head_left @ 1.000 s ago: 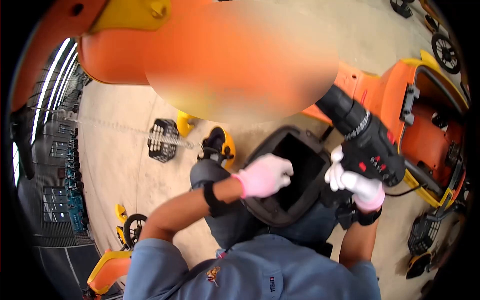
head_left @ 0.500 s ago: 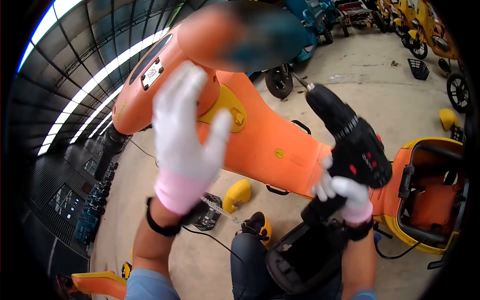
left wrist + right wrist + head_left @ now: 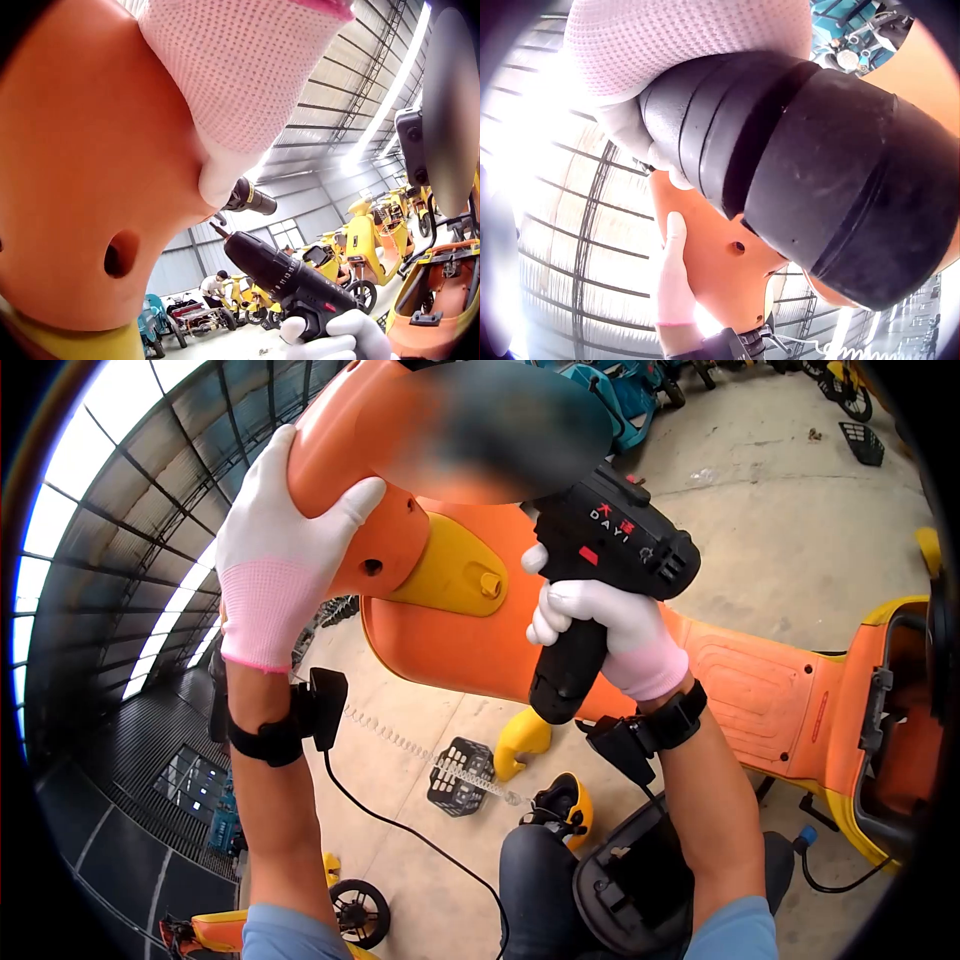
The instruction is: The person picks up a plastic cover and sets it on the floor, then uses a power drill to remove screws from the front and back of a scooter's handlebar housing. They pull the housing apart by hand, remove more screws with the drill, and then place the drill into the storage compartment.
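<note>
My left hand [image 3: 285, 550], in a white glove with a pink cuff, rests on the orange front cover [image 3: 340, 435] of a scooter, thumb spread over its surface. My right hand [image 3: 610, 625], gloved the same way, grips the handle of a black power drill [image 3: 625, 530]. In the left wrist view the drill [image 3: 281, 274] points its bit toward the orange cover [image 3: 82, 150], apart from it, near a round hole. The drill's battery base [image 3: 847, 180] fills much of the right wrist view, with the left hand [image 3: 673, 285] on the cover beyond.
Below the cover lies the orange footboard [image 3: 750, 695], leading to an open rear compartment [image 3: 900, 760]. A dark open bin [image 3: 640, 880] sits by my legs. A black basket [image 3: 458, 775] and yellow parts [image 3: 522, 740] are on the floor; a coiled cable hangs nearby.
My left hand has moved up and left onto the orange cover. The drill has risen in my right hand toward the cover, and the head view has shifted.
</note>
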The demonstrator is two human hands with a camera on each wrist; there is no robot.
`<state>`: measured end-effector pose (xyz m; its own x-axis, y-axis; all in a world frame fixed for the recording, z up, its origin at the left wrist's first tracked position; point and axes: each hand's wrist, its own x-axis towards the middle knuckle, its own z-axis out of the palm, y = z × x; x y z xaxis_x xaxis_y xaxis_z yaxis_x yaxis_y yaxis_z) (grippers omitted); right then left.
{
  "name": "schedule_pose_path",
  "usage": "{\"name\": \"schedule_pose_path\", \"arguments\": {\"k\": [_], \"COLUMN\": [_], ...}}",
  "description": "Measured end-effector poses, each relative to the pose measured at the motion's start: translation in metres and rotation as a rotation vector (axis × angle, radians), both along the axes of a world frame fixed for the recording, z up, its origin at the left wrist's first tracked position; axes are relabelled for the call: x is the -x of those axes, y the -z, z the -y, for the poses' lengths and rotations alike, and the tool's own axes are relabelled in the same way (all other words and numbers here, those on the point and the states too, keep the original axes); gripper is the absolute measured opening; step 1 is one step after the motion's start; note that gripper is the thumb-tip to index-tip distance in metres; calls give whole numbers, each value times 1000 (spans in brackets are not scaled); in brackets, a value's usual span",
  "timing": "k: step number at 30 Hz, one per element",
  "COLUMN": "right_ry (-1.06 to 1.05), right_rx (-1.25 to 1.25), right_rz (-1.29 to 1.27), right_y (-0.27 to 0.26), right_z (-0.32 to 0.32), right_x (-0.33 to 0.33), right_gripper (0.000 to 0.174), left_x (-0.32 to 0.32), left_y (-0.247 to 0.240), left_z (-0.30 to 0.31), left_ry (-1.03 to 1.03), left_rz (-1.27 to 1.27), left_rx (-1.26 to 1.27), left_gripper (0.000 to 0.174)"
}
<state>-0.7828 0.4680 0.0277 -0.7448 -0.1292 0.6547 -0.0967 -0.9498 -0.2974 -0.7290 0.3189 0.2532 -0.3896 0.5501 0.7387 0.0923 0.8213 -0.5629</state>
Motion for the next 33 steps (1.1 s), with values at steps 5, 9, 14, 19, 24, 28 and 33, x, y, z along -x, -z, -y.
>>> {"name": "schedule_pose_path", "arguments": {"k": [5, 9, 14, 19, 24, 28, 33], "right_ry": [-64, -165, -207, -247, -245, -275, -379], "right_rx": [63, 104, 122, 159, 166, 161, 194], "right_rz": [-57, -56, -98, -152, -183, -177, -196], "right_y": [2, 7, 8, 12, 14, 15, 16], "right_z": [9, 14, 24, 29, 30, 30, 33], "right_x": [23, 29, 37, 43, 47, 48, 50], "right_gripper": [31, 31, 30, 32, 35, 36, 35], "left_x": [-1, 3, 7, 8, 6, 8, 6], "left_y": [3, 6, 6, 6, 7, 6, 8], "left_z": [-5, -5, -2, 1, 0, 2, 1], "left_ry": [-76, -66, -21, -7, -5, -2, 8], "left_rz": [-22, -56, -103, -116, -95, -120, -98], "left_rx": [-23, -25, 10, 22, 3, 29, 18], "left_gripper": [80, 79, 76, 77, 78, 77, 77]}}
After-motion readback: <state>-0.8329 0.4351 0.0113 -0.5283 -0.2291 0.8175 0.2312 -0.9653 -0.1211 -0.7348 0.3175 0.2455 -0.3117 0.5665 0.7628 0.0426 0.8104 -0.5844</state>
